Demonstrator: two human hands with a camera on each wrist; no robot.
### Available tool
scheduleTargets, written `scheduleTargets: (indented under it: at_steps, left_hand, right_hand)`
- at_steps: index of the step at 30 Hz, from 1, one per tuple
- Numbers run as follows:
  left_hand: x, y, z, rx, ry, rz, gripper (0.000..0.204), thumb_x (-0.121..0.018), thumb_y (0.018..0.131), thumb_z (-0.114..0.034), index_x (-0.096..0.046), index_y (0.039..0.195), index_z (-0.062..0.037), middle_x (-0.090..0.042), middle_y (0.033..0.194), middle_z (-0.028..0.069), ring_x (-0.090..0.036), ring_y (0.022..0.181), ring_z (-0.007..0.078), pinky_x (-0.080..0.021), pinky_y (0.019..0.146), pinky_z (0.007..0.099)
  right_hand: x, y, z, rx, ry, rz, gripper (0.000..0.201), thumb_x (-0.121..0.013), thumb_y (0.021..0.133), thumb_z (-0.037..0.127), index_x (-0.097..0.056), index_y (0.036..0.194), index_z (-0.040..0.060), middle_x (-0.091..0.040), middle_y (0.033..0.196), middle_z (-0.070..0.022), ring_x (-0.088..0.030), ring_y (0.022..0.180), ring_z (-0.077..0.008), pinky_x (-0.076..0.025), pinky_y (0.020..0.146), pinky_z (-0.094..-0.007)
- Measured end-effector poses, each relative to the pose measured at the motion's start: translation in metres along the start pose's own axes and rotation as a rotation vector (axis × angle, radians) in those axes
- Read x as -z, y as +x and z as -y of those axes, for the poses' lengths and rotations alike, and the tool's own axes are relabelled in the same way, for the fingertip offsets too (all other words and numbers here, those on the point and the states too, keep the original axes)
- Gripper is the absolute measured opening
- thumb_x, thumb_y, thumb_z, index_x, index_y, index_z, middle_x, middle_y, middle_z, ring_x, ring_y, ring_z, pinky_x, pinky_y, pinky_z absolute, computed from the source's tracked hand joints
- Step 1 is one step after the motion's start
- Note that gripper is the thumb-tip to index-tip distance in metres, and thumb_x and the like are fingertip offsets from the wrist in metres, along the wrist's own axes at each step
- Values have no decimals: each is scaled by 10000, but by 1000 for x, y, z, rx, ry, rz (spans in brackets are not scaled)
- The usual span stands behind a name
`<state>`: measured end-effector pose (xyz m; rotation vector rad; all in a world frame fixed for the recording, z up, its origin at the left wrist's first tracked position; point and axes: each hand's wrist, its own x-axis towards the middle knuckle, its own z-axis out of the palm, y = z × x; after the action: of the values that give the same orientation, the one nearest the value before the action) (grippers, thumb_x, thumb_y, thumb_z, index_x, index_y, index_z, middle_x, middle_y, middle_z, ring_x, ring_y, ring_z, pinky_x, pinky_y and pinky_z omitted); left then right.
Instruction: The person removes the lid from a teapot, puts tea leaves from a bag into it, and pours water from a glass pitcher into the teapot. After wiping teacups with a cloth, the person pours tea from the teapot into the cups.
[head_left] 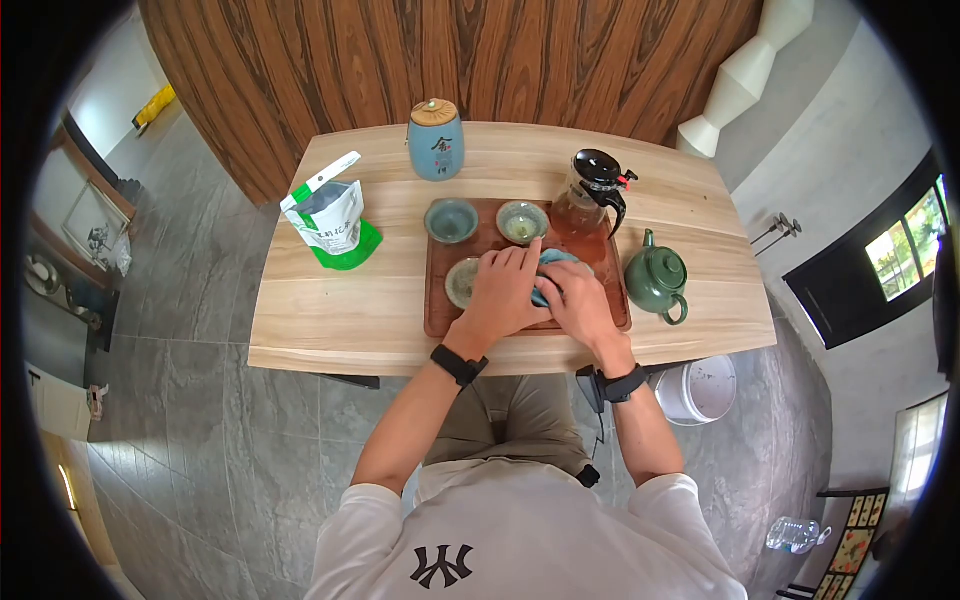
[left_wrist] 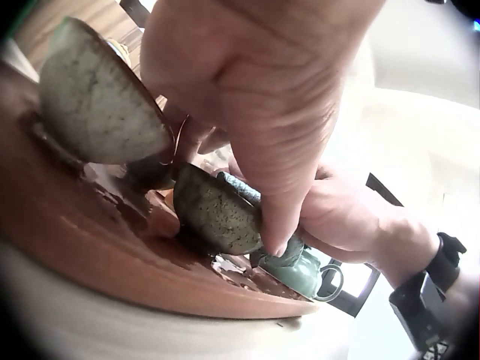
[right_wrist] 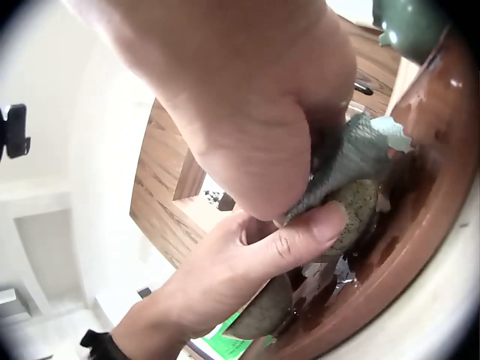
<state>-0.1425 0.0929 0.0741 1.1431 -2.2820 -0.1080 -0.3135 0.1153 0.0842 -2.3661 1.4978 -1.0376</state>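
Note:
On the wooden tray, my left hand (head_left: 508, 292) holds a small speckled tea cup (left_wrist: 214, 214), its thumb against the outer wall. My right hand (head_left: 582, 308) grips a blue-green cloth (right_wrist: 349, 161) bunched at that cup's rim; the cup's inside is hidden by the hands and cloth. Left of the left hand sits another pale speckled cup (head_left: 461, 284), partly covered by it. Behind the hands are a grey-blue cup (head_left: 452, 222) and a cup with a little pale liquid (head_left: 522, 222).
The wet tray (head_left: 436, 315) also carries a glass pot with black lid (head_left: 590, 190). A green teapot (head_left: 657, 278) stands to its right. A blue jar (head_left: 436, 145) and an opened white-and-green pouch (head_left: 332, 215) stand further back and left. A white bucket (head_left: 697, 390) is on the floor.

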Motion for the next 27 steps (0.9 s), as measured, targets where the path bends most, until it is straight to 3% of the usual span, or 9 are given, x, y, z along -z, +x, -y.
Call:
scheduleTargets:
  at_steps: [3, 5, 11, 15, 18, 21, 23, 25, 27]
  left_hand:
    - [-11, 3, 5, 2, -55, 1, 998, -821, 666, -420, -415, 1449, 47, -618, 1204, 166, -572, 1179, 313, -421, 986, 433]
    - [-8, 6, 4, 1, -85, 30, 1010, -825, 661, -414, -404, 1457, 43, -620, 1222, 160, -578, 1176, 308, -427, 979, 429]
    - [-6, 10, 5, 34, -131, 89, 1076, -850, 639, -424, -363, 1483, 32, -632, 1278, 124, -587, 1187, 281, -431, 980, 432]
    - [-5, 10, 0, 28, -144, 105, 1143, -869, 623, -477, -340, 1488, 51, -636, 1280, 114, -585, 1201, 275, -414, 1006, 430]
    - [-6, 9, -1, 15, -147, 82, 1149, -862, 610, -483, -350, 1479, 66, -611, 1268, 181, -583, 1188, 281, -404, 1004, 432]
    - [-6, 7, 1, 18, -151, 100, 1173, -867, 631, -511, -320, 1499, 58, -623, 1288, 151, -580, 1202, 298, -392, 1035, 426]
    - [-3, 6, -2, 13, -143, 97, 1169, -863, 639, -516, -317, 1500, 57, -615, 1299, 169, -575, 1212, 307, -383, 1048, 425]
    - [3, 3, -6, 15, -131, 93, 1165, -859, 647, -521, -314, 1501, 55, -607, 1310, 187, -569, 1222, 315, -373, 1061, 425]
    - [12, -2, -8, -60, -184, -94, 1063, -853, 687, -475, -368, 1474, 51, -594, 1319, 217, -568, 1219, 349, -392, 1058, 435]
  right_hand:
    - [3, 2, 2, -36, 26, 86, 218, -611, 951, 208, -694, 1015, 17, -678, 1025, -164, -621, 982, -376, -511, 853, -466]
    - [14, 9, 1, -17, 48, 312, 227, -583, 965, 215, -682, 964, 12, -670, 1000, -164, -621, 980, -374, -505, 838, -470]
    - [24, 19, -14, 123, 49, 472, 254, -560, 976, 233, -682, 925, 15, -670, 937, -176, -630, 941, -376, -501, 809, -482]
    - [19, 24, -16, 69, -50, 495, 277, -551, 979, 238, -680, 906, 4, -676, 848, -182, -640, 880, -405, -499, 782, -497]
    - [26, 29, -12, -128, 105, 481, 323, -529, 994, 253, -663, 881, -18, -652, 765, -202, -628, 781, -419, -499, 758, -486]
    - [35, 26, -19, -280, 261, 451, 384, -506, 1022, 284, -643, 857, -35, -657, 714, -147, -620, 681, -309, -497, 691, -400]
    - [37, 23, -26, -537, 515, 302, 418, -503, 1044, 327, -657, 829, 3, -655, 704, -43, -574, 634, -163, -470, 631, -306]
    - [41, 22, -25, -651, 707, 177, 407, -508, 1046, 335, -668, 829, 30, -648, 711, -4, -573, 639, -125, -461, 618, -282]
    - [38, 23, -28, -776, 1025, 1, 339, -522, 1044, 340, -683, 895, 81, -652, 760, 18, -597, 672, -100, -483, 640, -269]
